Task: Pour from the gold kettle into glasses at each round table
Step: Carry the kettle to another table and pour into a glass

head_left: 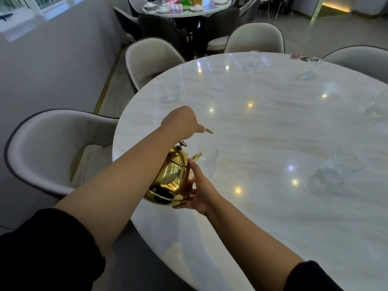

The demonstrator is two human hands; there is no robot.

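From my remote station I count one gold kettle (172, 177), six clear glasses (206, 158) (173, 92) (252, 59) (310, 67) (375, 108) (340, 169) on the near tabletop, four pale chairs (52, 148) (151, 59) (254, 38) (361, 59) around it, and two round tables (273, 133) (168, 14) in all.

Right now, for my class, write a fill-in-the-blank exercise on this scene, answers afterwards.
1. The shiny metal kettle, gripped from above by the left hand, is ____ in colour.
2. Its spout points at a clear drinking glass that stands ____.
3. The right hand steadies the kettle over a white marble-look table that is ____ in shape.
Missing words: gold; upright; round.
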